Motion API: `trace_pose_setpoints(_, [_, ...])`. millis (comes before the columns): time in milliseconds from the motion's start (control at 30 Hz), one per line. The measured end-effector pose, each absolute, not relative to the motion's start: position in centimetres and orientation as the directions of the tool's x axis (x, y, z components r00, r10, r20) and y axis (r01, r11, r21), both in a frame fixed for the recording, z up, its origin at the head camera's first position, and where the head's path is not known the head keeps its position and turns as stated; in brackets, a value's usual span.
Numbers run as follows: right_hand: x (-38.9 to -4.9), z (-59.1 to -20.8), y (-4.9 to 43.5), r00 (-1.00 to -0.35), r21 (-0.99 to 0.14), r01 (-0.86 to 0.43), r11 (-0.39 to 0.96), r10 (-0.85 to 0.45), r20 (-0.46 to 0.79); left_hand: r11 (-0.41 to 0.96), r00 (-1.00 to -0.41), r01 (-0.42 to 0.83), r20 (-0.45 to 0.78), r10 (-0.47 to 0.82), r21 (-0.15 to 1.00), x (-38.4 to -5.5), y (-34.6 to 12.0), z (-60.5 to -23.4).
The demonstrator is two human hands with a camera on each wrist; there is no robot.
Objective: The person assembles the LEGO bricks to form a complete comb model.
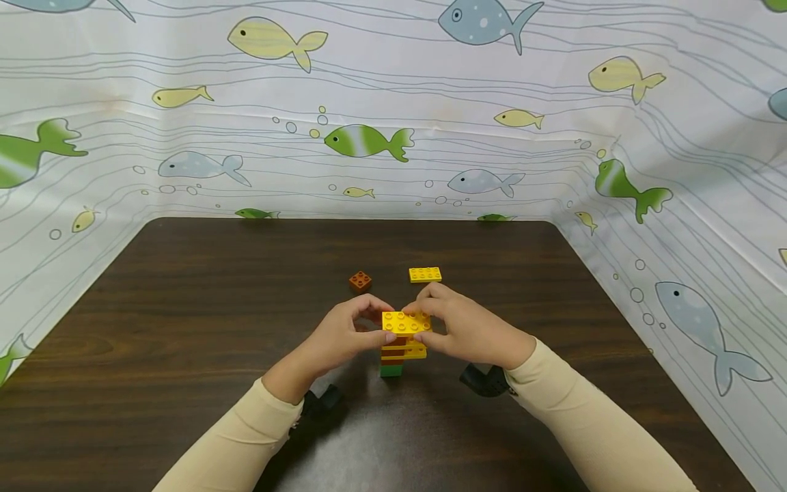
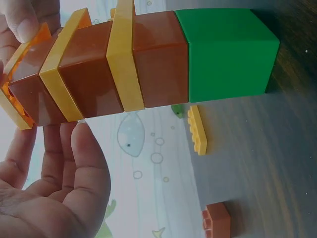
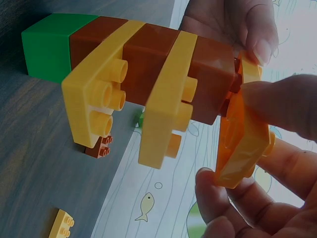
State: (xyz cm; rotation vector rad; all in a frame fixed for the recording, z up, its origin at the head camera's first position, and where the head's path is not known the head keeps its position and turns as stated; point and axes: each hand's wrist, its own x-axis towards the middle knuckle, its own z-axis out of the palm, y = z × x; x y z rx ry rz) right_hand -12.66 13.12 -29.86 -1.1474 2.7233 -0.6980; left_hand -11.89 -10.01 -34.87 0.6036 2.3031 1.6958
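A tower of toy building bricks stands upright on the table, with a green brick as its base and brown bricks alternating with thin yellow bricks above. The yellow ones jut out to the right. On top lies another thin yellow brick, slightly tilted, brown studs showing beneath it in the right wrist view. My right hand pinches this top brick between thumb and fingers near its right end. My left hand holds the tower's upper end from the left, thumb in front and fingers behind.
Behind the tower, a loose brown brick and a loose yellow brick lie on the dark wooden table. A fish-print sheet rises along the table's back and sides.
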Motion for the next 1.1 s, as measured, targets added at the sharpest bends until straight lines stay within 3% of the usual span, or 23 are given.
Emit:
trace_pose_setpoints(600, [-12.76, -30.3, 13.29, -0.701, -0.439, -0.668, 0.601, -0.706, 0.1, 0.239, -0.877, 0.208, 0.073, 0.475, 0.949, -12.01, -10.16, -35.06])
trace_pose_setpoints(1100, [-12.8, -30.81, 13.36, -0.704, -0.494, -0.65, 0.577, -0.703, 0.105, 0.247, -0.872, 0.216, 0.072, 0.483, 0.945, -12.13, -10.32, -35.18])
